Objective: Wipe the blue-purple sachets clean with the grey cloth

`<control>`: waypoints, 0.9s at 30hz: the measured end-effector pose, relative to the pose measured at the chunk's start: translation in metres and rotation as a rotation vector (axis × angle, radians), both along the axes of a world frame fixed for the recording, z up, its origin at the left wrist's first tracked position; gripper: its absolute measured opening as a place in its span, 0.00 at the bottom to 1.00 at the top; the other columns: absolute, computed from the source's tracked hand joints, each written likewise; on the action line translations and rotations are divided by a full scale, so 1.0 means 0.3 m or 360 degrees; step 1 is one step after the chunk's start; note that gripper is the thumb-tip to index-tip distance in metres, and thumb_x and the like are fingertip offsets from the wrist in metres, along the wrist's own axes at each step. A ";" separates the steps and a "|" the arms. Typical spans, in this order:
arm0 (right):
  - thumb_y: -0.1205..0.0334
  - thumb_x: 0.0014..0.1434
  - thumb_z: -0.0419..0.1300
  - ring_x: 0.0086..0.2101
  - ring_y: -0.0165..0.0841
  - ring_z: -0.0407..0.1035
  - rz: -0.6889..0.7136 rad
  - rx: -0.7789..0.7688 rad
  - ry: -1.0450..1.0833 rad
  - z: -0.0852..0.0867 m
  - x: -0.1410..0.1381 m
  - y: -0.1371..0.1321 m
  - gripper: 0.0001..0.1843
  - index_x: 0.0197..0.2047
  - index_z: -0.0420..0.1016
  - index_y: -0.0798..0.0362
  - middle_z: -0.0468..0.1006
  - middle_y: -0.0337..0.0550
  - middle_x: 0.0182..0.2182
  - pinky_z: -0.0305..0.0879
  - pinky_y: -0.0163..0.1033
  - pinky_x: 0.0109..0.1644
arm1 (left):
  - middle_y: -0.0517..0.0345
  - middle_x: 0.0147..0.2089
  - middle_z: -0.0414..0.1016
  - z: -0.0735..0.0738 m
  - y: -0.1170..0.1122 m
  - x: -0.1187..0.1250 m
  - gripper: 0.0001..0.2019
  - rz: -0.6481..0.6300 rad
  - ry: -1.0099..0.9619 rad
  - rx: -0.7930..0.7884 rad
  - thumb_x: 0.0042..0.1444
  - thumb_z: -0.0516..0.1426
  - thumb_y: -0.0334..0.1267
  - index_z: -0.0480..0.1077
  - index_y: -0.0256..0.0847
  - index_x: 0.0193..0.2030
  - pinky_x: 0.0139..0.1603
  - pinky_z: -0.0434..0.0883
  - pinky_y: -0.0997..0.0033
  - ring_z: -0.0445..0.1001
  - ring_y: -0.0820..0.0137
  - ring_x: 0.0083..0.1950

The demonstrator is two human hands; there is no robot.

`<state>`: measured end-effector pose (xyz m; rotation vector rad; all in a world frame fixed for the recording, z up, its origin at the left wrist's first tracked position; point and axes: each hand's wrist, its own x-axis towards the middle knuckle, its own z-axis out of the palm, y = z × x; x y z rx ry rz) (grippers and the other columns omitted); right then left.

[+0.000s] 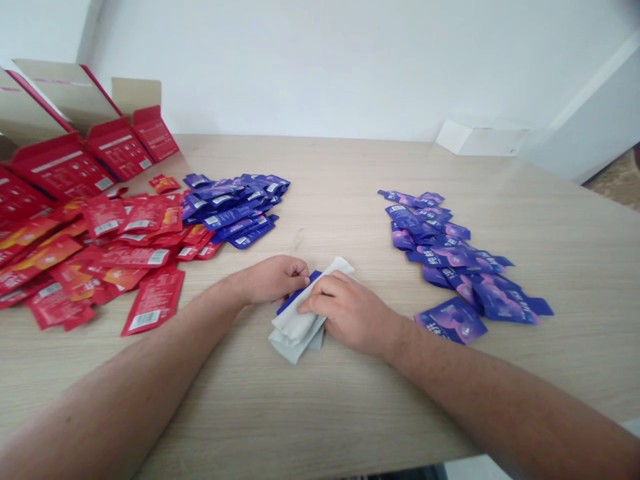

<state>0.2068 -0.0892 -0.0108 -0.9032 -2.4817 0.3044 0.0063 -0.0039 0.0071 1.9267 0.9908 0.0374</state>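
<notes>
My left hand is curled shut at the middle of the table, pinching the edge of a blue sachet that is mostly hidden. My right hand presses a folded whitish cloth down over that sachet, fingers closed on the cloth. A heap of blue sachets lies to the far left of my hands. Beyond my right hand, a spread of blue-and-purple sachets lies face up.
Many red sachets cover the left side of the wooden table. Open red cartons stand at the back left. A white box sits against the wall at the back right.
</notes>
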 end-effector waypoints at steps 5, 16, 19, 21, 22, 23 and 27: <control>0.78 0.54 0.58 0.46 0.38 0.64 -0.0270 -0.0012 0.0049 -0.004 0.008 0.013 0.20 0.48 0.76 0.52 0.73 0.45 0.42 0.61 0.45 0.53 | 0.65 0.22 0.67 -0.002 0.001 0.000 0.13 0.0039 0.0016 0.0020 0.58 0.52 0.47 0.69 0.41 0.33 0.17 0.58 0.80 0.65 0.76 0.19; 0.78 0.54 0.59 0.45 0.38 0.64 -0.0231 -0.0007 0.0099 -0.013 0.001 0.009 0.21 0.49 0.76 0.51 0.73 0.45 0.42 0.61 0.46 0.53 | 0.65 0.20 0.65 -0.009 0.004 -0.005 0.13 0.0025 0.0006 0.0023 0.58 0.51 0.48 0.69 0.41 0.34 0.16 0.55 0.79 0.63 0.76 0.18; 0.76 0.56 0.59 0.45 0.37 0.64 -0.0076 0.0001 0.0095 -0.011 -0.011 -0.001 0.20 0.49 0.76 0.50 0.74 0.44 0.42 0.62 0.44 0.52 | 0.65 0.20 0.66 -0.007 0.003 -0.004 0.14 0.0001 0.0003 -0.0005 0.58 0.52 0.49 0.69 0.40 0.34 0.17 0.58 0.79 0.64 0.76 0.19; 0.75 0.57 0.59 0.46 0.37 0.64 0.0030 0.0004 0.0072 -0.007 -0.015 -0.006 0.18 0.50 0.76 0.50 0.74 0.44 0.42 0.62 0.44 0.53 | 0.65 0.21 0.67 -0.006 0.003 -0.003 0.14 -0.0018 -0.0006 -0.0017 0.59 0.52 0.49 0.69 0.40 0.34 0.18 0.59 0.80 0.65 0.77 0.19; 0.74 0.58 0.59 0.46 0.37 0.64 0.0037 0.0003 0.0063 -0.005 -0.014 -0.006 0.18 0.50 0.76 0.50 0.74 0.44 0.42 0.62 0.44 0.53 | 0.65 0.21 0.67 -0.005 0.003 -0.003 0.14 -0.0023 -0.0004 -0.0014 0.59 0.52 0.49 0.69 0.41 0.34 0.18 0.60 0.79 0.65 0.77 0.19; 0.75 0.57 0.59 0.46 0.37 0.65 0.0008 0.0002 0.0061 -0.004 -0.011 -0.003 0.19 0.50 0.76 0.50 0.74 0.44 0.42 0.62 0.44 0.53 | 0.65 0.21 0.67 -0.005 0.004 -0.003 0.14 -0.0022 0.0003 0.0002 0.59 0.52 0.48 0.70 0.41 0.34 0.18 0.59 0.79 0.65 0.77 0.19; 0.78 0.54 0.59 0.45 0.38 0.65 -0.0176 0.0005 0.0103 -0.008 -0.005 0.007 0.22 0.51 0.76 0.50 0.74 0.45 0.42 0.62 0.46 0.53 | 0.65 0.20 0.66 -0.004 0.004 -0.005 0.14 0.0004 0.0031 0.0089 0.59 0.51 0.48 0.70 0.41 0.35 0.16 0.56 0.79 0.63 0.77 0.18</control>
